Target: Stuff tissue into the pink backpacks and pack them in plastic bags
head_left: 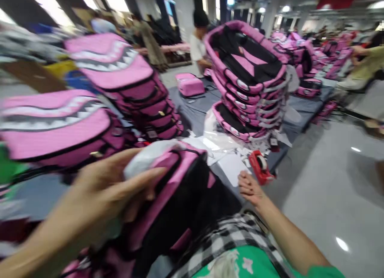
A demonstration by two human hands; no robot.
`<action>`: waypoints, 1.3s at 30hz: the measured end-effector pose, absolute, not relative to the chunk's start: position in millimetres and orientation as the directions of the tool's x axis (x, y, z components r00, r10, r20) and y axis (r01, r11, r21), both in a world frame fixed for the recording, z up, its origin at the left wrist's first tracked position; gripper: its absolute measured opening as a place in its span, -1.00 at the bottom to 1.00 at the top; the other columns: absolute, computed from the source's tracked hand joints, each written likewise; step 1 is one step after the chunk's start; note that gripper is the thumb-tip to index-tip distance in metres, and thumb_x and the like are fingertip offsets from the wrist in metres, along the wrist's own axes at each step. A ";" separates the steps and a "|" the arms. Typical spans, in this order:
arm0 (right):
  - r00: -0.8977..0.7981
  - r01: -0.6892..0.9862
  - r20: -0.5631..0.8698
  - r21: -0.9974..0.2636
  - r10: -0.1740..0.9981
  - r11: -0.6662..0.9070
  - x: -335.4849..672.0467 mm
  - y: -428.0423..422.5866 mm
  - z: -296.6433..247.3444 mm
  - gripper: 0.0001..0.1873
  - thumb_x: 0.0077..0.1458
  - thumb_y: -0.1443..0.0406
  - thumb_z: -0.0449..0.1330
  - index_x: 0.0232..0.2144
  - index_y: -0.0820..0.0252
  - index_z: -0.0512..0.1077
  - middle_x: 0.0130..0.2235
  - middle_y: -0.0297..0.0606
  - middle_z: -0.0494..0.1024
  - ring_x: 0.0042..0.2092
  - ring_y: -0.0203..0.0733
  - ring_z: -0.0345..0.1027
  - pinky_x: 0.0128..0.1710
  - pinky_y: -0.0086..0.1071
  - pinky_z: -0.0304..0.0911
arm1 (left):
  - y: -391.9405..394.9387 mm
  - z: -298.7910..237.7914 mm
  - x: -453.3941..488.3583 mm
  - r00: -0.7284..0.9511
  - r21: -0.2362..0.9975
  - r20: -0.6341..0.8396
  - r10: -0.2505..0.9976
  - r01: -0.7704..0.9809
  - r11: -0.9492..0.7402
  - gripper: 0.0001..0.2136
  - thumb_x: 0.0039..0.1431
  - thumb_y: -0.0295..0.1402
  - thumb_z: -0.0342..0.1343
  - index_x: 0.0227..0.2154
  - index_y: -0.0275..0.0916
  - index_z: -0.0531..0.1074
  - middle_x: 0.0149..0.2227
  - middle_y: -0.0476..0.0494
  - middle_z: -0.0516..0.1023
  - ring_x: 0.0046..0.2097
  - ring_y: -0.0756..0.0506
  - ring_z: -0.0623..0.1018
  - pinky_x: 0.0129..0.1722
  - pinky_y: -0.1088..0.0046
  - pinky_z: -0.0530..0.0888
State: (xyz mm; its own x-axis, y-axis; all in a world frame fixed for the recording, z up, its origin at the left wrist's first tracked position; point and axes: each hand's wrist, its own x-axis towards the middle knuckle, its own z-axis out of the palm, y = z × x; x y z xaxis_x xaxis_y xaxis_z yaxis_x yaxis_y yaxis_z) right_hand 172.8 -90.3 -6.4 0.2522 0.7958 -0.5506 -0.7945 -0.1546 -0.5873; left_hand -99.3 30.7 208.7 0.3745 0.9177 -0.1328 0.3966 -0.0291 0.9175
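A pink and black backpack (180, 190) leans on its side against my body. My left hand (120, 182) grips its upper end, the thumb over a pale grey-white piece (150, 158) that looks like plastic or cloth. My right hand (250, 188) is closed, held low beside a red tape dispenser (261, 166) on the table. Whether something small sits within its curled fingers is hidden. White paper sheets (232, 168) lie just beyond that hand.
Pink backpacks with a toothed pattern (111, 64) are stacked at left. Ahead rises a pile of pink bags (246, 70), open side up, beside clear plastic (219, 130). A person (198, 46) stands behind the table; another person (366, 66) is at right.
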 end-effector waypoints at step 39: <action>-0.332 -0.103 -0.117 -0.982 0.936 -0.159 72.1 -13.8 191.8 -0.47 0.02 -0.10 0.31 -0.30 0.26 0.38 -0.47 -0.27 0.59 -0.66 -0.40 0.33 -0.81 -0.65 0.05 | 18.1 202.3 -89.3 0.676 0.973 -0.117 0.728 -0.071 0.221 -0.61 0.12 -0.06 0.21 -0.20 -0.31 0.44 -0.71 0.05 0.45 -0.80 0.08 0.25 -0.85 0.67 0.18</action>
State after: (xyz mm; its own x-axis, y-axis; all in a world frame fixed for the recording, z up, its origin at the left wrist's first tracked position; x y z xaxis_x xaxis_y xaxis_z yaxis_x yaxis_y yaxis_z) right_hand 72.1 -13.8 191.8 -0.3324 0.9358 -0.1170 -0.1026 -0.1592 -0.9819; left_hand -89.3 18.1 202.3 0.6756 0.7280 -0.1165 -0.0708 0.2214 0.9726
